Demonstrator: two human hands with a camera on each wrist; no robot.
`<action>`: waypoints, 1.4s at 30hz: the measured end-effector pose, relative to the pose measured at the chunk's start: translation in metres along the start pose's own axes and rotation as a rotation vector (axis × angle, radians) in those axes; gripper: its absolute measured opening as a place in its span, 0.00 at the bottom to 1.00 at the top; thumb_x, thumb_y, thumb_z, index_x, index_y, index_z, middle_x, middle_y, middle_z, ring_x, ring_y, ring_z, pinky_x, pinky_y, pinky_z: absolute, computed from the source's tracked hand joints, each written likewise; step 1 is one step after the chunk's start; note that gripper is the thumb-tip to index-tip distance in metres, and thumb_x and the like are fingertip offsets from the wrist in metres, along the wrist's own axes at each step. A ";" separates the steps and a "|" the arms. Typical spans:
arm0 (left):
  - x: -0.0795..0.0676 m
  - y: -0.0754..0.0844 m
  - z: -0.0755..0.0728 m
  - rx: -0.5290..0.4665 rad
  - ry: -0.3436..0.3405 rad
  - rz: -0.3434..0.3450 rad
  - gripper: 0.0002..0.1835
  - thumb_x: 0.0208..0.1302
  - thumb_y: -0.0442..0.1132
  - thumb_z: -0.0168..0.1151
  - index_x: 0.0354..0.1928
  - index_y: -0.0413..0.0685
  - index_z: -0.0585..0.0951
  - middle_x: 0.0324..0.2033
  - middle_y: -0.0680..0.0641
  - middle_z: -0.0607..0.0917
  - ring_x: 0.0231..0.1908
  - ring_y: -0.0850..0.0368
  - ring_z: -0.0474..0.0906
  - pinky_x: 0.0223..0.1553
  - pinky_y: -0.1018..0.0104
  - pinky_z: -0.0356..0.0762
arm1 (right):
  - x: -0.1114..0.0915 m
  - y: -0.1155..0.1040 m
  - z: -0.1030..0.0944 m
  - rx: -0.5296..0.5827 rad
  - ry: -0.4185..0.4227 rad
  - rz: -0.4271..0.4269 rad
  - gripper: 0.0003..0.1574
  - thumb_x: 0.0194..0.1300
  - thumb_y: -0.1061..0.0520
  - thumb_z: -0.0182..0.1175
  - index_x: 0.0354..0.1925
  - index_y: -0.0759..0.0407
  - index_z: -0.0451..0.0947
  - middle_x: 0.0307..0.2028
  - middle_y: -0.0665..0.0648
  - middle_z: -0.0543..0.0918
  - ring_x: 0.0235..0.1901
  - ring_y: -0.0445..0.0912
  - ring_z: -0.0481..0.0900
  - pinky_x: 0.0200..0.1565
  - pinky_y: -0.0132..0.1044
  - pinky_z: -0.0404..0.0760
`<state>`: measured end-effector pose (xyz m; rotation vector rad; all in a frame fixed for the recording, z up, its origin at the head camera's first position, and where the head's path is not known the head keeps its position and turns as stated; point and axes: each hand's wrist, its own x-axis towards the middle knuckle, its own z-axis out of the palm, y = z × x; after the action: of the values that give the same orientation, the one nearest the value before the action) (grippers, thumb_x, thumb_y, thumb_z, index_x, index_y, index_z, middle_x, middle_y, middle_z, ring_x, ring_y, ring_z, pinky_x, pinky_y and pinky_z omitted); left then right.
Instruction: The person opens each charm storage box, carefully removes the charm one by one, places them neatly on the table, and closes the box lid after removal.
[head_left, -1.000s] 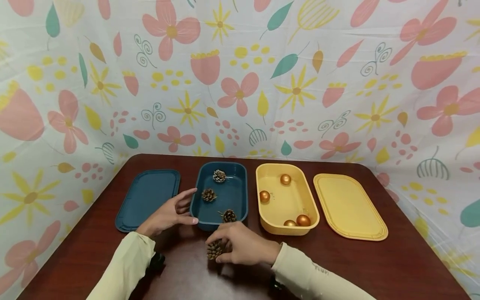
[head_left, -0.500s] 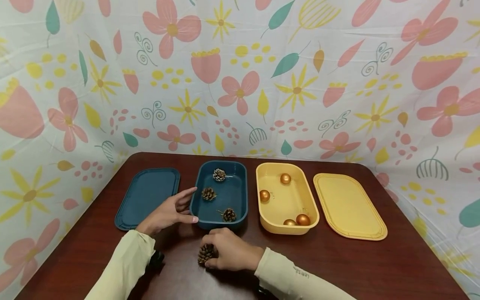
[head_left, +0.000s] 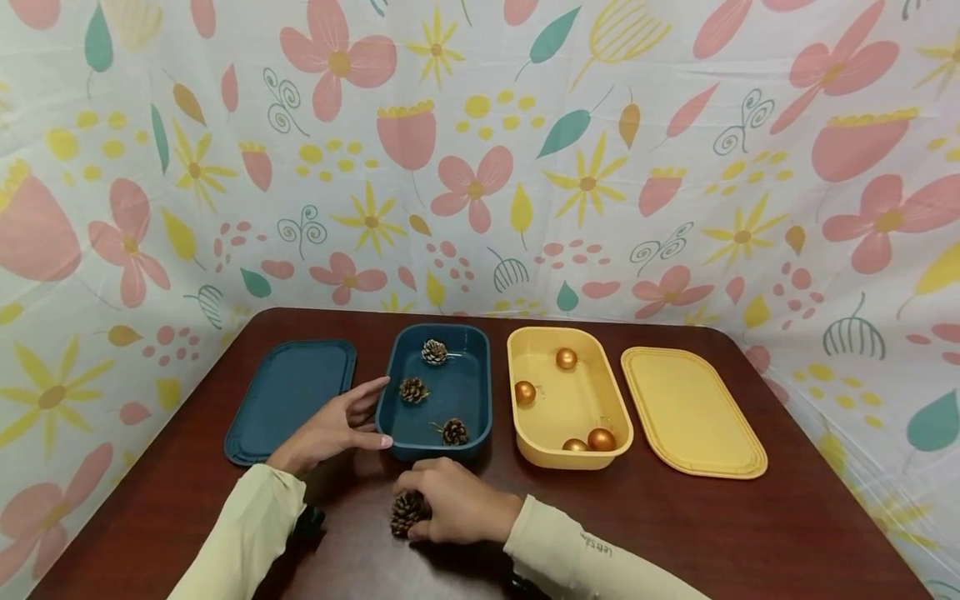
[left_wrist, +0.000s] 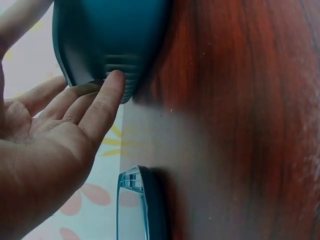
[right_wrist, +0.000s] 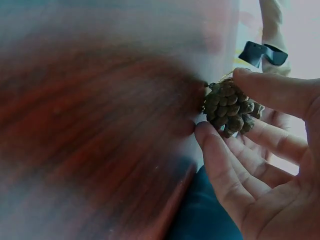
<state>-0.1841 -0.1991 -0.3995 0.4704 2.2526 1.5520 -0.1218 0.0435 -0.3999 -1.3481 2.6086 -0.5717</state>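
The right hand (head_left: 456, 502) holds a brown pine cone (head_left: 408, 514), and its grip is a pinch, with the thumb on one side and the fingers on the other. Make the blue box (head_left: 463, 390) the middle of a clock, with 12 at the far side of the bench (head_left: 750, 542): the held cone is just past 6 o'clock, near the box and outside it. I can't tell if the cone touches the bench. It looks light, dry and stiff, with bumpy scales, so it should not slip much. A hard squeeze might snap a scale, so the fat middle seems the best place to hold it. The left hand (head_left: 333, 429) has its grip spread, with fingertips on the box's side between 8 and 9 o'clock. Three small pine cones (head_left: 412, 390) lie inside. The blue lid (head_left: 288, 392) is at 9 o'clock. At 3 o'clock is the yellow box (head_left: 558, 417) with four gold balls (head_left: 525, 392), and past it is the yellow lid (head_left: 693, 408).
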 end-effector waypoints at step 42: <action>0.000 -0.002 0.001 -0.014 -0.003 0.009 0.54 0.60 0.43 0.74 0.81 0.50 0.50 0.78 0.35 0.55 0.75 0.33 0.58 0.69 0.41 0.68 | -0.004 0.000 -0.076 0.130 0.031 0.106 0.28 0.58 0.52 0.75 0.56 0.54 0.82 0.45 0.53 0.88 0.35 0.38 0.85 0.38 0.24 0.81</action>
<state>-0.1839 -0.1989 -0.4013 0.4790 2.2389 1.5693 -0.1425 0.0668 -0.3307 -1.1636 2.5977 -0.7359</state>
